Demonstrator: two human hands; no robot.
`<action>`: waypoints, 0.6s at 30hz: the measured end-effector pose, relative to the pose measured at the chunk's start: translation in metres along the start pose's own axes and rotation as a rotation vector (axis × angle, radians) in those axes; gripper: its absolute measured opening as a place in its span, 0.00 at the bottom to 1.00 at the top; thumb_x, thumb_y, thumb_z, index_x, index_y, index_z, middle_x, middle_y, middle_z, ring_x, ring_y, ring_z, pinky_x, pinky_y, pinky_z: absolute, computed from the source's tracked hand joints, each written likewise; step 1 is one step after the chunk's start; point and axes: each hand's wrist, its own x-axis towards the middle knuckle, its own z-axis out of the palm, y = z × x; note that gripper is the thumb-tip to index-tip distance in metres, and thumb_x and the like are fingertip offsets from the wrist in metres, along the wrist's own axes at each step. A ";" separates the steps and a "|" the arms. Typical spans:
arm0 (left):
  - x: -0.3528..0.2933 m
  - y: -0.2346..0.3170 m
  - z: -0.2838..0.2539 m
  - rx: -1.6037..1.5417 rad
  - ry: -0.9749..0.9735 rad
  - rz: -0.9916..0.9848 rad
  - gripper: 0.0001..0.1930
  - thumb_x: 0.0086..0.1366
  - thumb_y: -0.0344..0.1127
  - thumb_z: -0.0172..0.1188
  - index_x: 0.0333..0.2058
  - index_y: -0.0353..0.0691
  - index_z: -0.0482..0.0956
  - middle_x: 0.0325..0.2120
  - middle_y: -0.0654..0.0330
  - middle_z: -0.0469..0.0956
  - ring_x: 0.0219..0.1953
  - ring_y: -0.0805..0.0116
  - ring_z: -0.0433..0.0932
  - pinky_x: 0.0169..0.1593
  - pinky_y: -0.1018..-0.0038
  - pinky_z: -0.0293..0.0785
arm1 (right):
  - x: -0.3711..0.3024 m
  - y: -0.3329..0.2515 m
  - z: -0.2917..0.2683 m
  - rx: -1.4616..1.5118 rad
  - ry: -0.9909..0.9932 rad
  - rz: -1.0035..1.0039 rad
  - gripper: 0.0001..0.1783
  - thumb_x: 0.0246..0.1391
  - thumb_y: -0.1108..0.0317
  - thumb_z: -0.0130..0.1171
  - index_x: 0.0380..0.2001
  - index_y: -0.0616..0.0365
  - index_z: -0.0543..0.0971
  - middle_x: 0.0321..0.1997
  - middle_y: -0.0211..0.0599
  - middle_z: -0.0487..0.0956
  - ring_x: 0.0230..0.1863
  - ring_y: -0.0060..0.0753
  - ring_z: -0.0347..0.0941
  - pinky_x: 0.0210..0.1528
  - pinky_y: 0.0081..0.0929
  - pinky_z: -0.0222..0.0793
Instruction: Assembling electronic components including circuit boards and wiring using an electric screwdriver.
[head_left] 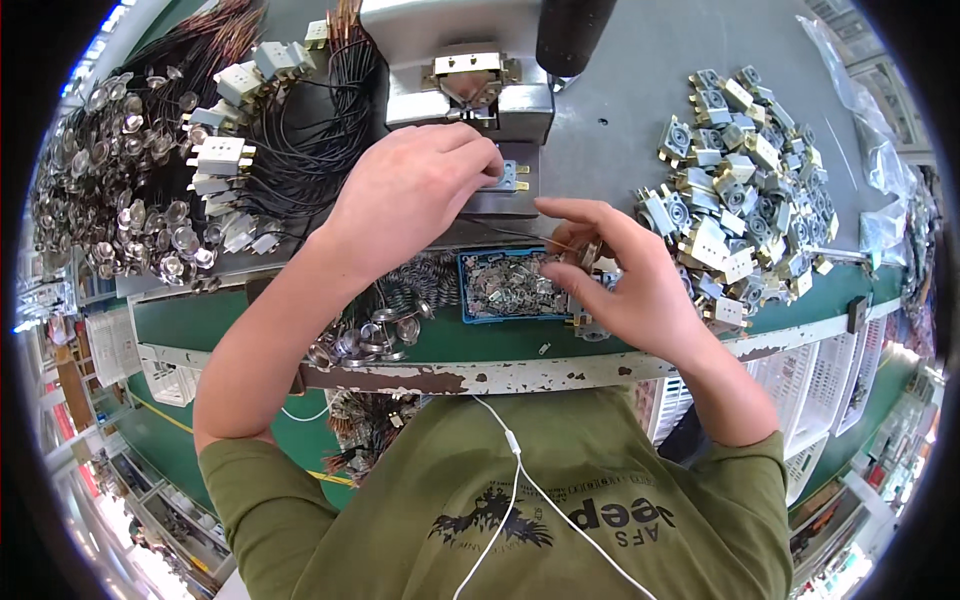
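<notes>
My left hand (420,190) is closed at a small grey-blue block with brass terminals (512,178), which rests on the metal plate in front of the press. Its fingertips are partly hidden behind the knuckles. Curled at the front of the bench, my right hand (637,275) holds a round metal cap (590,254) with a thin lead running left toward the block. Thumb and forefinger of that hand are apart at the tips. Just below and between the hands stands a blue tray (463,290) of small metal pieces.
The grey metal press (455,25) stands behind my left hand. Many grey-white blocks (735,190) are heaped at the right. Wired blocks (222,155) and black leads with metal caps (130,200) pile up at the left. A chipped bench edge (480,377) runs before me.
</notes>
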 end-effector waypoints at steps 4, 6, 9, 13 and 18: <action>0.002 0.003 0.001 0.005 -0.036 -0.036 0.06 0.63 0.31 0.64 0.37 0.39 0.80 0.33 0.59 0.80 0.37 0.56 0.81 0.42 0.63 0.78 | -0.010 0.002 0.001 0.269 0.045 0.081 0.31 0.56 0.83 0.67 0.63 0.59 0.74 0.50 0.38 0.81 0.46 0.24 0.78 0.53 0.25 0.76; 0.002 0.005 0.000 -0.008 -0.035 -0.059 0.06 0.63 0.32 0.65 0.38 0.39 0.80 0.33 0.59 0.80 0.38 0.56 0.81 0.42 0.63 0.78 | -0.012 0.003 0.000 0.356 0.057 0.116 0.31 0.57 0.84 0.67 0.63 0.59 0.73 0.53 0.39 0.80 0.49 0.24 0.79 0.54 0.26 0.77; 0.001 0.015 -0.010 -0.007 -0.012 -0.119 0.08 0.64 0.35 0.65 0.40 0.40 0.80 0.33 0.59 0.80 0.38 0.56 0.82 0.42 0.62 0.78 | -0.014 0.008 0.000 0.377 0.116 0.090 0.30 0.57 0.84 0.66 0.63 0.61 0.74 0.54 0.40 0.80 0.50 0.26 0.80 0.55 0.26 0.78; -0.014 0.018 -0.022 -0.091 -0.114 0.041 0.11 0.65 0.37 0.65 0.43 0.42 0.81 0.34 0.58 0.81 0.38 0.54 0.82 0.41 0.61 0.78 | -0.002 -0.005 -0.013 0.145 0.055 0.125 0.26 0.60 0.80 0.66 0.61 0.64 0.74 0.55 0.40 0.82 0.51 0.26 0.81 0.55 0.25 0.78; -0.017 0.015 -0.040 -0.123 -0.192 0.006 0.09 0.62 0.29 0.62 0.42 0.41 0.82 0.30 0.56 0.81 0.36 0.52 0.81 0.40 0.59 0.78 | 0.020 0.012 -0.008 0.295 0.001 0.148 0.26 0.65 0.76 0.63 0.64 0.67 0.71 0.55 0.42 0.82 0.54 0.27 0.80 0.58 0.25 0.77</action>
